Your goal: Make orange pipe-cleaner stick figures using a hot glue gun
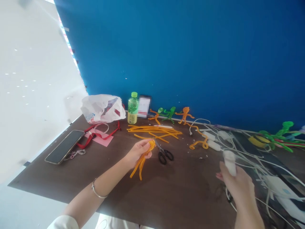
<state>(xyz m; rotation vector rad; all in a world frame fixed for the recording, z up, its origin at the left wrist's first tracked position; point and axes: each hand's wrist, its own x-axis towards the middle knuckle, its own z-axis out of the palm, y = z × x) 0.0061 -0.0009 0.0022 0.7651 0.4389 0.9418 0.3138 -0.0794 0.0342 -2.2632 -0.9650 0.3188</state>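
Note:
My left hand [138,152] is shut on an orange pipe-cleaner figure [140,165], whose coiled head shows at the fingertips and whose legs hang down. Just right of that hand, black-handled scissors [164,154] lie on the dark wooden table [171,194]. Beyond them is a loose pile of orange pipe cleaners [153,132]. At the right, my right hand [235,184] grips a white oblong object [230,163], possibly a plug or adapter, with its lower part hidden by my fingers. White cables [247,156] run close behind that hand.
Small orange and green pipe-cleaner figures [184,115] stand against a blue wall [178,54]. A green-capped bottle [132,108], white plastic bag [102,108], phone [64,147], red strap [100,136] and pink paper [102,140] occupy the table's left and back.

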